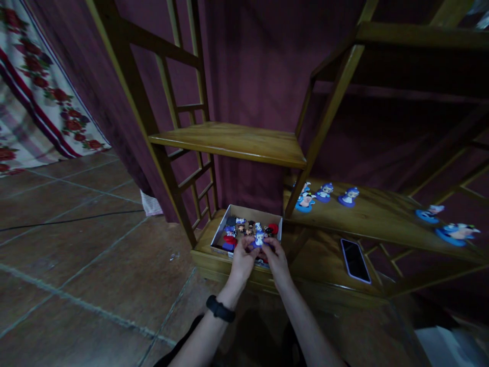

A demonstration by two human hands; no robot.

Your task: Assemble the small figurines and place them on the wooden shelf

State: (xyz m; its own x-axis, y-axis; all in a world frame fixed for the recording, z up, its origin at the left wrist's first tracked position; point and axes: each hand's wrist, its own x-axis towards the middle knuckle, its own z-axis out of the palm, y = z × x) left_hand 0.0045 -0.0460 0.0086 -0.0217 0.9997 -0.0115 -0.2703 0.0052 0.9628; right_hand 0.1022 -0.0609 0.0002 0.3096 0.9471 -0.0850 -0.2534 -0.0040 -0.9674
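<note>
Between my two hands is a small purple-and-white figurine (259,238), held over the near part of an open cardboard box (246,210). My left hand (243,255) grips its left side, fingers closed. On the other side my right hand (275,254) pinches it too. Inside the box lie several more small figurines (241,228), in red, black, blue and purple, jumbled together. My wrists and hands cover part of the box's front edge.
A wooden shelf unit (229,142) surrounds the box, one board above it. Several figurines on round bases, such as a purple one (348,197) and a blue-based one (456,233), stand on the right shelf. Below lies a phone (355,260). A black cable (76,219) crosses the floor.
</note>
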